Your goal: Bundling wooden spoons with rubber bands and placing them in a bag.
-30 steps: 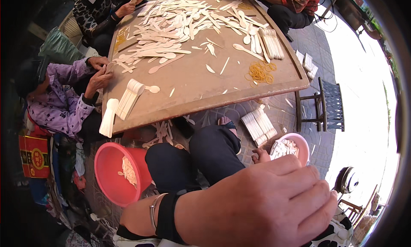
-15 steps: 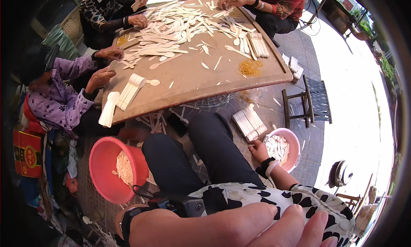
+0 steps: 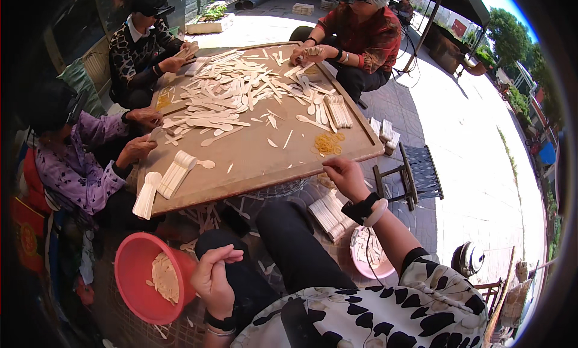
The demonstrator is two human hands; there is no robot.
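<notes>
Here the right hand [image 3: 344,175] touches the table edge [image 3: 289,180] near rubber bands [image 3: 329,144].

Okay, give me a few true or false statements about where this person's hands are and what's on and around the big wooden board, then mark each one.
1. The right hand reaches to the near edge of the wooden board. True.
2. The left hand rests on the board. False: it is low by the person's knee, beside the red basin.
3. The pile of rubber bands lies on the board near the right hand. True.
4. The red basin sits on the board. False: it is down on the ground, left of the person's legs.
5. The pink bowl is under the right forearm. True.
</notes>
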